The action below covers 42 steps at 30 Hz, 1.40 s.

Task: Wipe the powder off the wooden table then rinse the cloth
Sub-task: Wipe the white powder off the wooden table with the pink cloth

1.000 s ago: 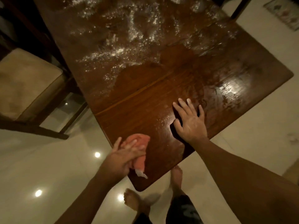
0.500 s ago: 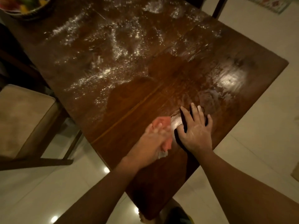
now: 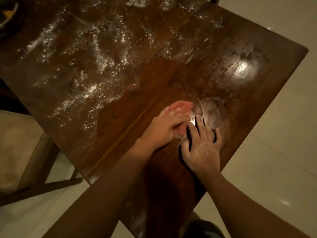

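- A head-worn camera looks down on a dark wooden table (image 3: 257, 103) in dim, warm light.
- White powder (image 3: 103, 66) lies scattered in streaks and clumps over the far and left parts of the table; the near part shows bare, smeared wood.
- The left hand (image 3: 164, 127), slightly blurred, has its grip closed over a pinkish-orange cloth (image 3: 181, 106), fingers curled round it and pressing it onto the table near the middle of the near end.
- The right hand (image 3: 204, 152) holds nothing: it lies flat on the table with straight, spread fingers, just beside the left hand, its back dusted white.
- A cushioned chair (image 3: 15, 148) stands at the left on a pale tiled floor (image 3: 283, 160).
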Motion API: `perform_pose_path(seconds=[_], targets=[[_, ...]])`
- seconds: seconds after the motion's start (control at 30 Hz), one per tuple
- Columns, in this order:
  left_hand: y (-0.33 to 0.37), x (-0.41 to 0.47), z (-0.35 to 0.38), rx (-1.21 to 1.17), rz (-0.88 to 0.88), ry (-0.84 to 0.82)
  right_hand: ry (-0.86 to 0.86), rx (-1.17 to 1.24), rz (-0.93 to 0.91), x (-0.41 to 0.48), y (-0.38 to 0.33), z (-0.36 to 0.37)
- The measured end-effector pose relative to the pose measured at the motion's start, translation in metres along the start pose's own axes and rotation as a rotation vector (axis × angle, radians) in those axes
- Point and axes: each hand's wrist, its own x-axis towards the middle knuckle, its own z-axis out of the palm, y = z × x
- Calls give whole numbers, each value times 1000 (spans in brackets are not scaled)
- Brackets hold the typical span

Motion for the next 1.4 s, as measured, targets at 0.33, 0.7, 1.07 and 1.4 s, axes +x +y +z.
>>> perform_pose_path(seconds=[0.33,0.7,1.07,1.4], targets=[[0,-118,15,99,-640,542,-79,19,13,5,-1,-4],[-68,-202,-22,-165,-284,56,-74,16,42,2,-2,-4],[-73,-258,-14,387,191,-102,-171,-151,101,-33,-98,26],[-156,-190,-111,281,-538,295,-151,-47,21,-48,-171,52]])
